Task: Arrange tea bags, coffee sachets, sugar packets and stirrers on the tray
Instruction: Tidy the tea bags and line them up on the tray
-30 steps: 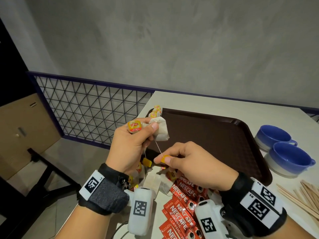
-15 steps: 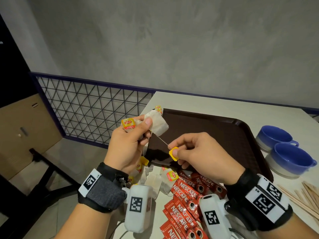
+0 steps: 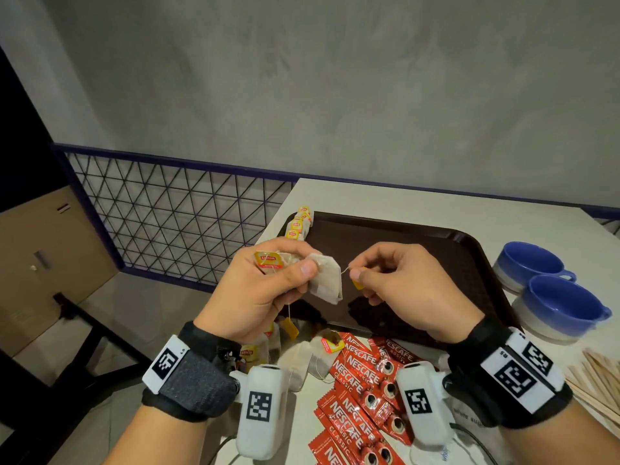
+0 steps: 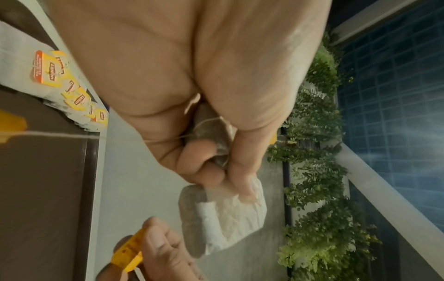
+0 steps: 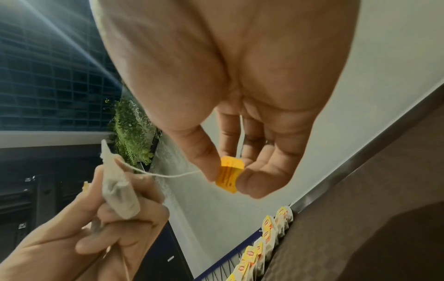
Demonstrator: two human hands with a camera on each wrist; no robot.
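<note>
Both hands are raised side by side at chest height, palms down. The left hand (image 3: 265, 290) curls thumb and fingers around a pale paper tea bag (image 3: 327, 283); the right hand (image 3: 402, 286) pinches its small yellow paper tag (image 5: 229, 176) between thumb and forefinger.

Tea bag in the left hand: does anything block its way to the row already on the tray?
Nothing visible does. The left hand holds the tea bag above the tray; the row lies beyond, with open air between.

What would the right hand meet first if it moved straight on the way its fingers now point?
Probably the tea bag held in the left hand: the right hand points leftward at it, pinching its tag. Depth is unclear.
</note>
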